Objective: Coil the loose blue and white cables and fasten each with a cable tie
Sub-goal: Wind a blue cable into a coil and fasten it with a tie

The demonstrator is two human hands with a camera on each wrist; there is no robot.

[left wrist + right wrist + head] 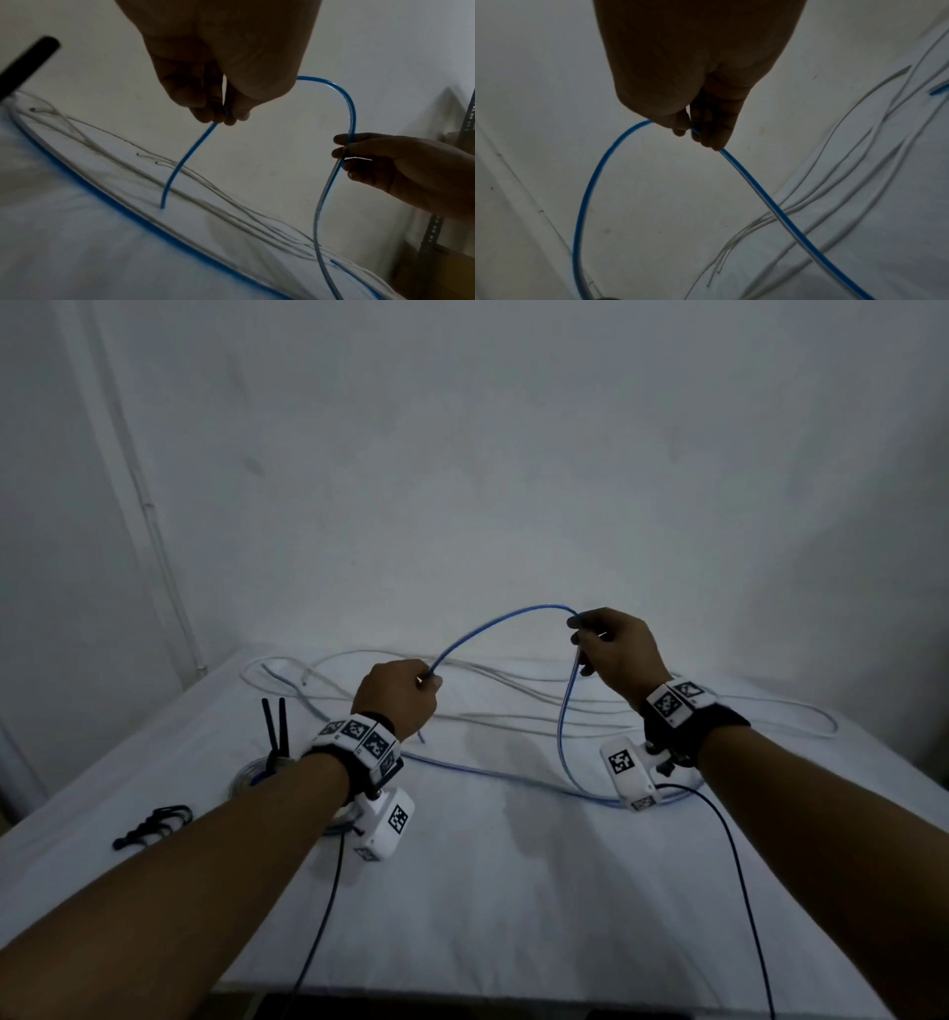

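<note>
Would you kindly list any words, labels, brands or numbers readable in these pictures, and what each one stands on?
No readable text: none.
The wrist bands and the white camera housings bear only black-and-white square marker patterns, no letters or digits.
The blue cable and white cables show no legible print.

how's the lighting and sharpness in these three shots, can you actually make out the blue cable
Head view: dim, flat light, thin blue cable pale but traceable. Left wrist view: left hand backlit and dark, black object at the left edge blurred. Right wrist view: right hand nearly silhouetted, cable vivid.
</note>
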